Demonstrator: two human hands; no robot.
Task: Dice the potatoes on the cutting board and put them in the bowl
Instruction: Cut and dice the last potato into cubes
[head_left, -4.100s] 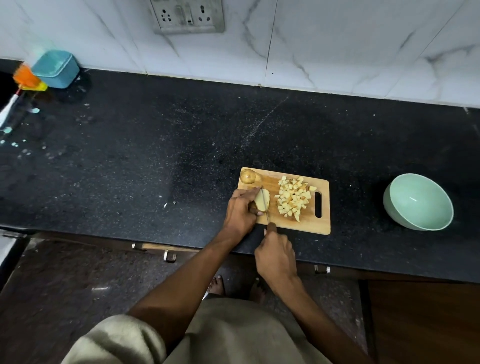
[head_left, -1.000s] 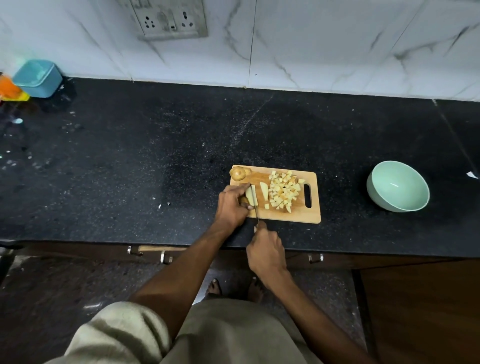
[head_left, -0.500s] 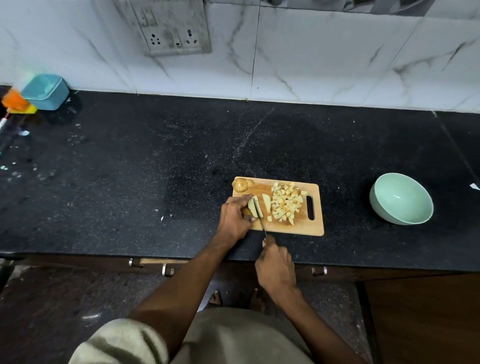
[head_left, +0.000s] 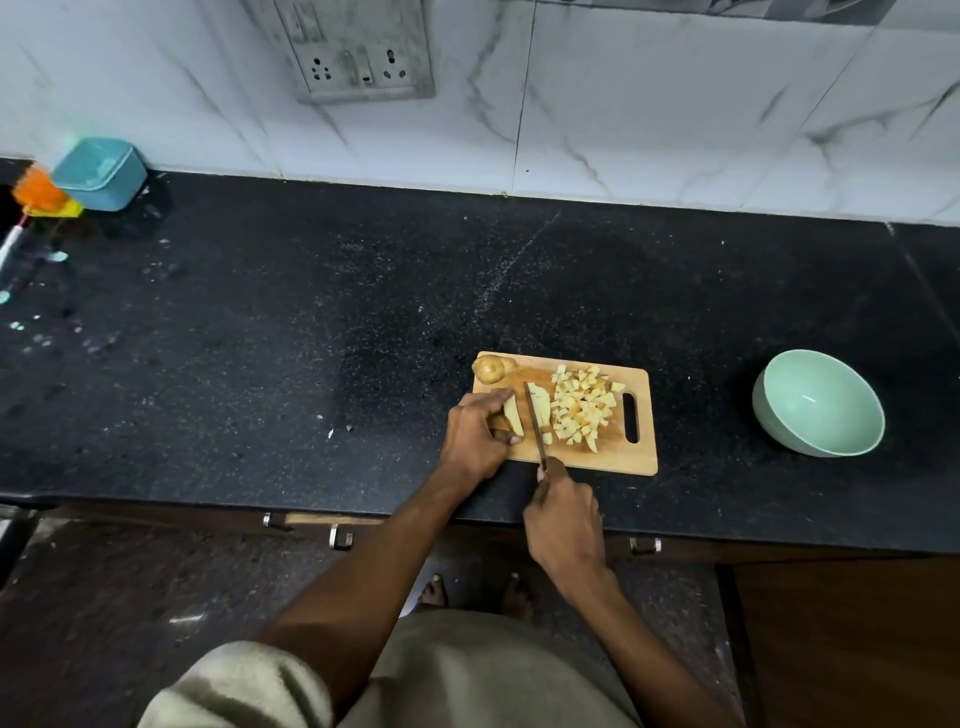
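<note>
The left hand (head_left: 475, 439) curls over a potato piece (head_left: 513, 415) on the cutting board (head_left: 597, 460), while the right hand (head_left: 566, 525) grips a knife (head_left: 535, 421), its blade between that piece and a cut slice (head_left: 542, 402). Diced potato (head_left: 584, 405) is heaped mid-board, a whole potato (head_left: 488, 369) sits at the far left corner, and the green bowl (head_left: 818, 402) stands well apart to the right.

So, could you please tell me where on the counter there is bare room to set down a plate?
Bare counter lies left of the cutting board, up to the blue box, and between board and green bowl. The board itself is crowded: diced pieces, whole potato, left hand and knife.
</note>
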